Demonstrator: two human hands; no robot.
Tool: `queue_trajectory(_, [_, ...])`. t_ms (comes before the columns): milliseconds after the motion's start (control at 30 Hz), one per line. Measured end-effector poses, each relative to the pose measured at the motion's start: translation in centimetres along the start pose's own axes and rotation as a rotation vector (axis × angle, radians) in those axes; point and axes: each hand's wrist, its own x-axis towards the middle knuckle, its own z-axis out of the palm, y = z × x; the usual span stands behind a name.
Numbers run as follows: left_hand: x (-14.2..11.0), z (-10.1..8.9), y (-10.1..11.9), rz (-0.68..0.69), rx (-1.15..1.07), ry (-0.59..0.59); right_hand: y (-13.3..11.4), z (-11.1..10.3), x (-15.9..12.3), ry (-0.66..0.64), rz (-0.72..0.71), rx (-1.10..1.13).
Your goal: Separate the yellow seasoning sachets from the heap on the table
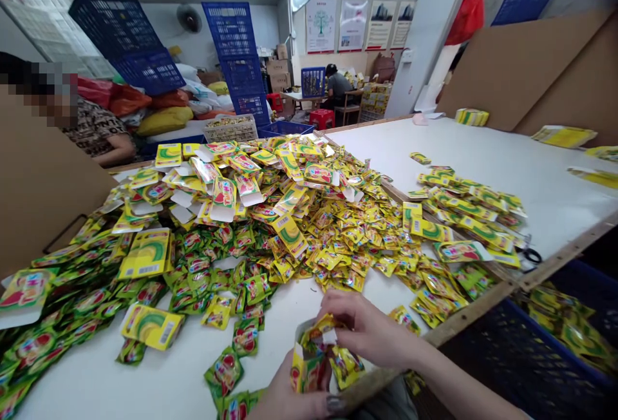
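Note:
Low in the view, at the table's front edge, my left hand [288, 397] is wrapped round a small open candy box [300, 368] with its mouth upward. My right hand [374, 333] comes in from the right, its fingers closed on small yellow sachets [346, 368] at the box's mouth; some look partly inside, and the fingertips are partly hidden. Beyond the hands lies a heap of yellow sachets [338, 259], with green sachets [197, 281] to the left. Flat-lying yellow boxes [226, 198] cover the top of the heap.
Packed boxes [463, 223] lie on the right across a wooden strip, near black scissors [531, 254]. A blue crate [512, 349] with sachets stands below the right edge. Cardboard [43, 194] borders the left. One person [99, 127] sits at far left, another [338, 85] at the back.

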Motion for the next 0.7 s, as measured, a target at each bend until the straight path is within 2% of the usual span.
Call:
queue_trajectory(100, [0.1,0.1,-0.4,0.008,0.110,-0.032,-1.3,-1.0,-0.9,-0.203,-0.012,-0.256])
queue_trajectory(167, [0.2,0.2,-0.4,-0.003,0.088,-0.081,-1.5,-1.4,-1.4,-0.288,-0.009,-0.309])
queue_trajectory(200, [0.2,0.2,-0.3,-0.020,0.074,-0.109,-1.4,-1.5,-1.7,-0.276,0.007,-0.307])
queue_trajectory(267, [0.0,0.2,0.0,-0.081,0.059,-0.158,-0.7,-1.4,-2.1,-0.167,0.034,-0.284])
queue_trajectory(333, [-0.1,0.4,0.3,-0.129,0.052,-0.174,0.1,-1.1,-2.5,-0.064,0.014,-0.264])
queue_trajectory(367, [0.0,0.6,0.3,-0.128,0.047,-0.173,0.4,-1.0,-2.7,-0.053,-0.016,-0.249])
queue_trajectory(467, [0.6,1.6,0.7,-0.056,-0.044,-0.185,0.8,-0.8,-3.4,-0.097,-0.045,-0.197])
queue_trajectory(600, [1.6,2.9,1.8,-0.125,-0.129,-0.336,0.5,-1.1,-4.6,-0.058,0.073,-0.125])
queue_trajectory(700, [2.0,3.4,2.1,-0.112,-0.091,-0.369,0.8,-0.6,-5.1,-0.156,0.204,0.080])
